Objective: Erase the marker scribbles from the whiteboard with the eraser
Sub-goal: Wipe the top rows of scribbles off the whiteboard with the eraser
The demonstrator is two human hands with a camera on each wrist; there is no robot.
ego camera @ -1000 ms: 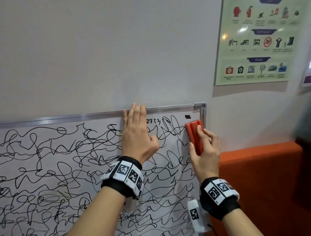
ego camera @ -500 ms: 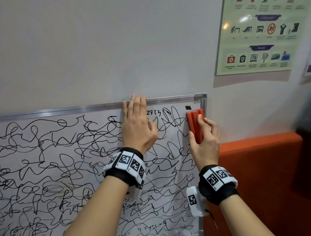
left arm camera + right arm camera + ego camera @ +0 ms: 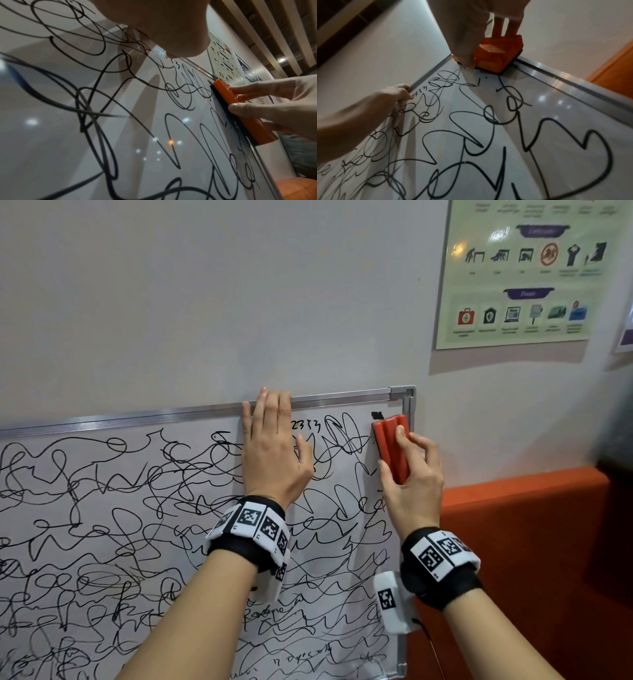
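One whiteboard (image 3: 102, 542), one eraser (image 3: 392, 447), two hands, two posters.

Orange eraser (image 3: 391, 447) (black scribbles (image 3: 102, 508))

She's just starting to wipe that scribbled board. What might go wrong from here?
The eraser sits tight in the whiteboard's top right corner, so a stroke may catch the metal frame or slip off the edge. The left hand lies flat on the scribbles; it may smear ink, and the lines beneath it stay until it moves. The right hand grips only the eraser's lower half, so pressure may be uneven.

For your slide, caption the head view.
Right hand presses red plastic eraser on scribbled whiteboard; left hand flat.
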